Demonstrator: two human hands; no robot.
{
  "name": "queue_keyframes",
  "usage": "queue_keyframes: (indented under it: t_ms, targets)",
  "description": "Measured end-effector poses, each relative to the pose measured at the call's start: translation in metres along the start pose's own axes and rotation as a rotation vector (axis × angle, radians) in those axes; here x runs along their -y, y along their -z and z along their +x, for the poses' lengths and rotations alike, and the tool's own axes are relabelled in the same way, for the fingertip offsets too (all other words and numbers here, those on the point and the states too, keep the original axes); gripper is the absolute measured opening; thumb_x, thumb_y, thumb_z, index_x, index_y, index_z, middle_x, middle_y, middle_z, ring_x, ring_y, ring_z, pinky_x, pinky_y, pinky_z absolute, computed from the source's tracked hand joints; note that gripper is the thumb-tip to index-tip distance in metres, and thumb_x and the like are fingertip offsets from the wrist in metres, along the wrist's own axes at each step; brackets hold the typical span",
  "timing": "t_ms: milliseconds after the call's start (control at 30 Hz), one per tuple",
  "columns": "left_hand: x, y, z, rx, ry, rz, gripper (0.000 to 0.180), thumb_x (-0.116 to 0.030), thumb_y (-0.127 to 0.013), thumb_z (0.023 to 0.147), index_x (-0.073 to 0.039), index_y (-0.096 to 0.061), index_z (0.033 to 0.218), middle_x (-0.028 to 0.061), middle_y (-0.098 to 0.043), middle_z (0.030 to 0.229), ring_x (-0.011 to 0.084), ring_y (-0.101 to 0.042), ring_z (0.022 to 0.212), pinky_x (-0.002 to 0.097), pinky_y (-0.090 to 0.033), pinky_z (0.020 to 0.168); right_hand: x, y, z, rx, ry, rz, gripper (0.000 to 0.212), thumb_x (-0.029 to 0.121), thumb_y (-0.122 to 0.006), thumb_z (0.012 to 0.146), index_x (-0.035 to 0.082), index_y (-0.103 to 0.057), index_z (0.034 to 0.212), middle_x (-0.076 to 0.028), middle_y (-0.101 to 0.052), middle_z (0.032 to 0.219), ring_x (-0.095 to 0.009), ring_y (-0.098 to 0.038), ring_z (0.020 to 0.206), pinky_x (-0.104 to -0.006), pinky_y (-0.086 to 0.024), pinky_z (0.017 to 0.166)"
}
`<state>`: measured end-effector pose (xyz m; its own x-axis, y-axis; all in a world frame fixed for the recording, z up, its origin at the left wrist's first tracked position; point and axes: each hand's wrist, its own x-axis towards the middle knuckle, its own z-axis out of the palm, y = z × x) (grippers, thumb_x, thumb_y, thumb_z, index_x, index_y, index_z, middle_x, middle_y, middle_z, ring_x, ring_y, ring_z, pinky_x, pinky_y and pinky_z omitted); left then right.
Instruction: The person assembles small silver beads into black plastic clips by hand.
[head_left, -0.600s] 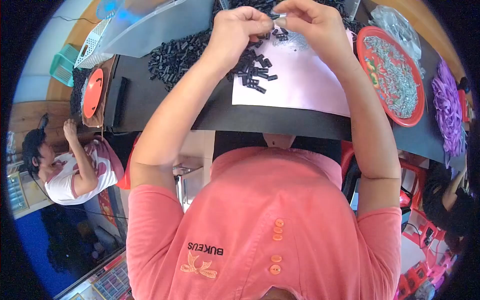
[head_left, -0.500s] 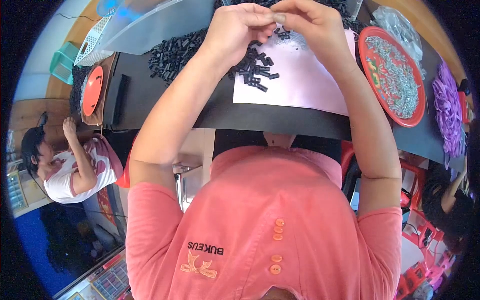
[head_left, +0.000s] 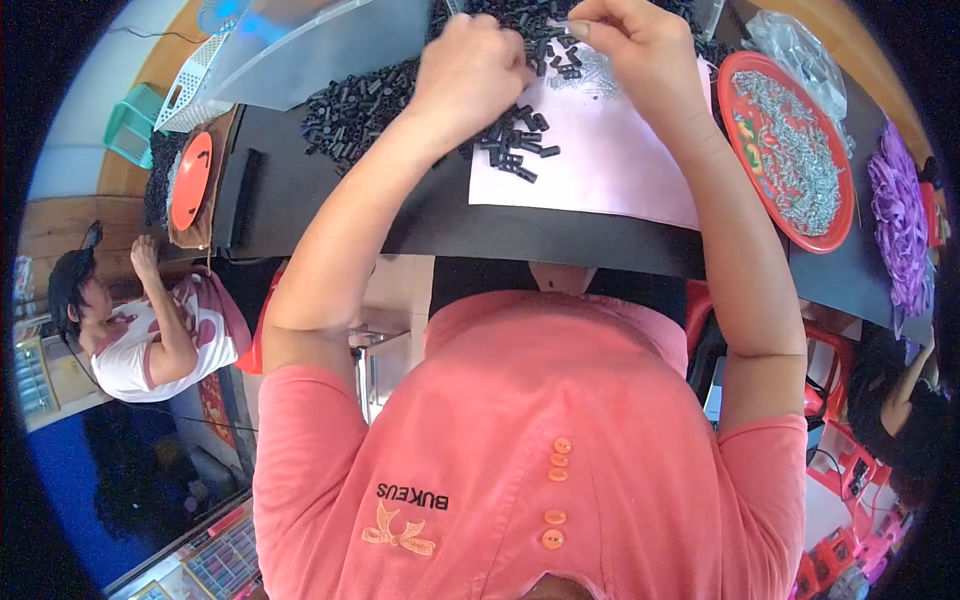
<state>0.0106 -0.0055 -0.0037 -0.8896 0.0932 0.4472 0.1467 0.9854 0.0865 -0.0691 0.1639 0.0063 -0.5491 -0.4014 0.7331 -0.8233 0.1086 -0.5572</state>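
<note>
The left hand point(head_left: 474, 72) is curled, back uppermost, over the small black cylindrical plastic pieces point(head_left: 515, 145) lying at the left of a flat pale pink sheet point(head_left: 620, 170); whether its fingers grip one cannot be told. The right hand point(head_left: 640, 52) is apart from it, thumb and forefinger drawn together above the sheet's far part; any item between the tips is too small to confirm. Just below the right fingertips lie a few more black pieces and a scatter of small clear-silver bits point(head_left: 594, 76). Left of the sheet, a heap of like black pieces point(head_left: 352, 112) covers part of the dark flat table point(head_left: 295, 180), before a large translucent plastic bin point(head_left: 330, 48). Right of the right forearm rests a round red tray point(head_left: 823, 243) bearing small silver pieces point(head_left: 805, 170), a crumpled clear plastic bag point(head_left: 795, 55) beyond it and a purple ribbon bundle point(head_left: 896, 225) farther right. At far left, an orange-red round plate point(head_left: 190, 185) lies near a seated co-worker point(head_left: 165, 335).
</note>
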Motion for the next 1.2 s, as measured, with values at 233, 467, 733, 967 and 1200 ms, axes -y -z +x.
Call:
queue_keyframes:
  t_ms: [233,467,733,967,1200]
  targets:
    - [0.001,-0.015,-0.002,0.096,0.022,0.057,0.014,-0.016,-0.068,0.073,-0.005,-0.066,0.082,0.0086,-0.060,0.090,0.0292,-0.056,0.095,0.0414,-0.048,0.081,-0.009,0.000,-0.001,0.092,-0.282,0.113,0.008,0.004,-0.067,0.075,-0.002,-0.065,0.080,-0.009,-0.063,0.067,-0.012,-0.058,0.062,-0.0271,-0.046,0.057]
    - [0.003,-0.021,0.002,0.034,-0.012,0.016,0.014,-0.015,-0.069,0.073,-0.005,-0.067,0.083,0.0076,-0.063,0.084,0.0251,-0.059,0.086,0.0378,-0.049,0.075,-0.037,0.002,-0.003,0.243,-0.449,0.329,0.013,0.008,-0.064,0.083,0.004,-0.067,0.094,0.000,-0.062,0.074,-0.007,-0.055,0.063,-0.0195,-0.042,0.060]
    - [-0.005,-0.001,0.009,0.140,0.564,-1.433,0.013,-0.008,-0.065,0.086,0.003,-0.063,0.090,0.0110,-0.067,0.080,0.0122,-0.059,0.063,0.0226,-0.045,0.055,-0.014,0.000,-0.002,0.269,-0.543,0.467,0.012,0.009,-0.063,0.083,0.001,-0.067,0.092,-0.001,-0.063,0.073,-0.007,-0.056,0.063,-0.0196,-0.042,0.057]
    - [-0.012,-0.005,0.007,0.084,0.603,-1.617,0.013,-0.003,-0.064,0.084,0.005,-0.061,0.093,0.0129,-0.066,0.081,0.0146,-0.061,0.064,0.0243,-0.048,0.055,-0.014,-0.002,-0.004,0.198,-0.524,0.594,0.012,0.009,-0.065,0.083,0.000,-0.066,0.090,-0.002,-0.063,0.072,-0.007,-0.054,0.061,-0.0198,-0.042,0.056]
    - [-0.011,-0.011,0.003,0.047,0.596,-1.610,0.010,-0.001,-0.064,0.083,0.006,-0.062,0.090,0.0129,-0.066,0.079,0.0157,-0.062,0.064,0.0254,-0.048,0.053,-0.012,-0.008,-0.007,0.150,-0.498,0.572,0.011,0.009,-0.065,0.083,0.000,-0.066,0.089,-0.002,-0.063,0.073,-0.007,-0.054,0.062,-0.0198,-0.041,0.055]
